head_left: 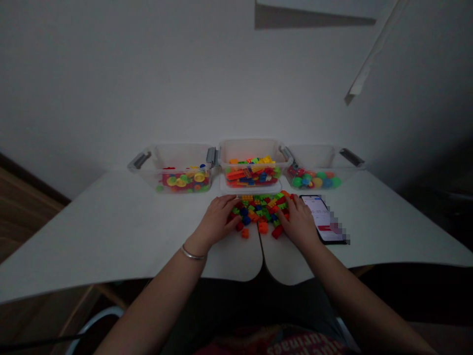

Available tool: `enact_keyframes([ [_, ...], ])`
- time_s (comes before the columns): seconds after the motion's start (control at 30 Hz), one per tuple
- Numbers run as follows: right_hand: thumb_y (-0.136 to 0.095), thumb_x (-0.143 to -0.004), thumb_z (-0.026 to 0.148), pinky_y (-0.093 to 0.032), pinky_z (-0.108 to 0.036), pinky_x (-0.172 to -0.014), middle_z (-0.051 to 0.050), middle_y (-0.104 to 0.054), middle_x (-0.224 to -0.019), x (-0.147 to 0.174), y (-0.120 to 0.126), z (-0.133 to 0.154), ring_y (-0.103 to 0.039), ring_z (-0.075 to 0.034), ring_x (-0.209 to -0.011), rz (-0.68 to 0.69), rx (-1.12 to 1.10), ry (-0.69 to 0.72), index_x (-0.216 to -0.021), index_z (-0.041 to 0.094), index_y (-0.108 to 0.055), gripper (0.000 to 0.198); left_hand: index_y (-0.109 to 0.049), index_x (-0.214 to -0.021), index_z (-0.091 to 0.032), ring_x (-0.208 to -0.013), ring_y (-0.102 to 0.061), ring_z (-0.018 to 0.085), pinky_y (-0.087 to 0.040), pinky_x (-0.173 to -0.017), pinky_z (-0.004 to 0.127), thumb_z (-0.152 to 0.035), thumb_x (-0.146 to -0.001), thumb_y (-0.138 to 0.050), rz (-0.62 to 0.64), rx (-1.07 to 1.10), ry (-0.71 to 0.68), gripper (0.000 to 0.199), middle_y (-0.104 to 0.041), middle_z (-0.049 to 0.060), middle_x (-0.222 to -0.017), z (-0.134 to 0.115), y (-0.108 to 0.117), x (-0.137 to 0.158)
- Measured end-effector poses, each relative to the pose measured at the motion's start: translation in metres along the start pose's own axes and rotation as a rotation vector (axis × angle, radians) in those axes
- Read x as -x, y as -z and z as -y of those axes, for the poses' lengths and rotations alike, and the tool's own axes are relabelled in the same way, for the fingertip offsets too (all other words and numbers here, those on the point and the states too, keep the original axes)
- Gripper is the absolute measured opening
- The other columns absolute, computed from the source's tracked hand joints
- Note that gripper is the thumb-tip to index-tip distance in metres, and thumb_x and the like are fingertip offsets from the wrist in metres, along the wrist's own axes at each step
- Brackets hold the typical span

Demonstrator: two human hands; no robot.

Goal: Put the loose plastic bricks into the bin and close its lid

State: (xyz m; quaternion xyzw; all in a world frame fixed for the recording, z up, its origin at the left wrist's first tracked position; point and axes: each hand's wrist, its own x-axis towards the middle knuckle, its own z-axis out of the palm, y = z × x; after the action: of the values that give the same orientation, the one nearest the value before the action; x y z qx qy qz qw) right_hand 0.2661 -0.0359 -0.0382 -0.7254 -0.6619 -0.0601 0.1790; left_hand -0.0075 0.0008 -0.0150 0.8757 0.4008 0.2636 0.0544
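A loose pile of colourful toy building bricks (260, 207) lies on the white table, between my two hands. My left hand (220, 217) rests against the pile's left side, fingers stretched out and thumb apart. On the opposite side, my right hand (297, 217) touches the bricks with its fingers spread. Neither hand visibly grips a brick, though some fingertips are hidden among them. Nearer to me, an orange brick (245, 233), another orange brick (262, 227) and a red brick (277, 231) lie at the pile's front edge.
Behind the pile, a clear bin (254, 148) of bricks stands on a white lid (224, 189). A left bin (181, 153) holds mixed small toys; a right bin (312, 154) holds coloured balls. A phone (321, 217) lies beside my right hand. The table (111, 231) has a seam in front.
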Motion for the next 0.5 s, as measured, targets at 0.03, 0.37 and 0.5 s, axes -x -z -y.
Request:
enact_keyframes([
  [0.03, -0.044, -0.097, 0.043, -0.032, -0.049, -0.115, -0.022, -0.045, -0.153, 0.0, 0.0, 0.004, -0.038, -0.033, -0.144, 0.004, -0.014, -0.002, -0.145, 0.006, -0.047, 0.061, -0.055, -0.135, -0.017, -0.129, -0.052, 0.031, -0.041, -0.111, 0.052, -0.032, -0.091, -0.06, 0.011, 0.0, 0.004, 0.046, -0.057, 0.016, -0.14, -0.001, 0.0, 0.0],
  [0.37, -0.044, -0.096, 0.047, -0.023, -0.058, -0.119, -0.02, -0.039, -0.157, 0.004, -0.002, 0.033, -0.031, -0.038, -0.147, 0.023, -0.125, -0.056, -0.151, 0.01, -0.039, 0.067, -0.05, -0.141, -0.022, -0.137, -0.044, 0.036, -0.03, -0.115, 0.064, -0.046, -0.081, -0.073, 0.094, -0.006, 0.037, 0.069, -0.051, 0.016, -0.148, -0.005, 0.001, 0.0],
  [0.5, -0.043, -0.096, 0.043, -0.023, -0.054, -0.12, -0.018, -0.046, -0.153, 0.003, -0.003, 0.027, -0.036, -0.034, -0.145, -0.032, -0.228, -0.009, -0.146, 0.011, -0.046, 0.06, -0.05, -0.141, -0.023, -0.14, -0.041, 0.038, -0.023, -0.116, 0.067, -0.049, -0.075, -0.079, 0.128, -0.015, 0.055, 0.076, -0.048, 0.016, -0.151, -0.006, 0.003, 0.001],
])
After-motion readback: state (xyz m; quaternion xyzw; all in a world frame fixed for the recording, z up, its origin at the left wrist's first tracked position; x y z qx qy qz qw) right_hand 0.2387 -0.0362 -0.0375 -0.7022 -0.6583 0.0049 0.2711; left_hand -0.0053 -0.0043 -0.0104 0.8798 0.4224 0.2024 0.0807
